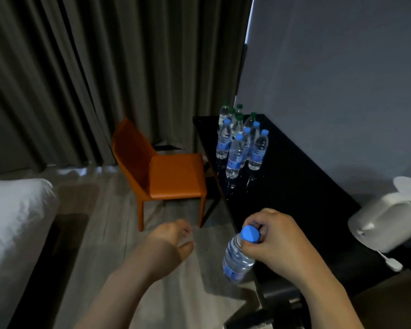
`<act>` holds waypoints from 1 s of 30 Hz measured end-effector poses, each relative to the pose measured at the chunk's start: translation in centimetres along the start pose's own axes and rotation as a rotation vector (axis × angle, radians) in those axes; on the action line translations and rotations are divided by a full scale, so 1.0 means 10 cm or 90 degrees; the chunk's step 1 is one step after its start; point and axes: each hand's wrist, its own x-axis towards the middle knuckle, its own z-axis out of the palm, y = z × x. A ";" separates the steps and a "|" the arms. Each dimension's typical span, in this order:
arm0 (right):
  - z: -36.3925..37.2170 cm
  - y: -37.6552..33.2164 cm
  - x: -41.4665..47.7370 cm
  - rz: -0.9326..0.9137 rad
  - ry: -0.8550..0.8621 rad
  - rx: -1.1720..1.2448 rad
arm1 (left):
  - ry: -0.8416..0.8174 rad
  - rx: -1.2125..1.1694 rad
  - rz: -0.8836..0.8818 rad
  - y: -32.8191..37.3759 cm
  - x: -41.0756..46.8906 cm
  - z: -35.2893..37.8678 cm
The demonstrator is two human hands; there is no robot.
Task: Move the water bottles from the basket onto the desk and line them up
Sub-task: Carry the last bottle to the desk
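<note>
My right hand (pixel 278 243) grips a clear water bottle (pixel 237 260) by its neck, just under the blue cap, and holds it in the air beside the near edge of the black desk (pixel 294 186). My left hand (pixel 170 243) hangs over the floor, fingers loosely curled, holding nothing. At the far end of the desk stand several water bottles (pixel 241 143), blue-capped ones in front and green-capped ones behind. The basket is not in view.
An orange chair (pixel 166 172) stands left of the desk. A white kettle-like appliance (pixel 387 219) sits at the desk's right end. A bed with white linen (pixel 12 224) is at the left, and grey curtains hang behind.
</note>
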 end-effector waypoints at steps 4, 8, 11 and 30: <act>-0.07 0.06 0.62 -0.005 0.014 0.004 | 0.008 0.021 0.027 0.00 0.58 -0.21; -0.10 0.14 1.16 0.002 0.025 -0.002 | -0.004 0.040 0.045 -0.04 1.10 -0.32; -0.08 0.20 1.48 0.020 0.021 0.005 | -0.030 0.024 0.050 -0.11 1.42 -0.39; 0.11 0.46 2.95 0.277 0.096 -0.028 | -0.235 -0.044 0.234 -0.25 4.04 -0.67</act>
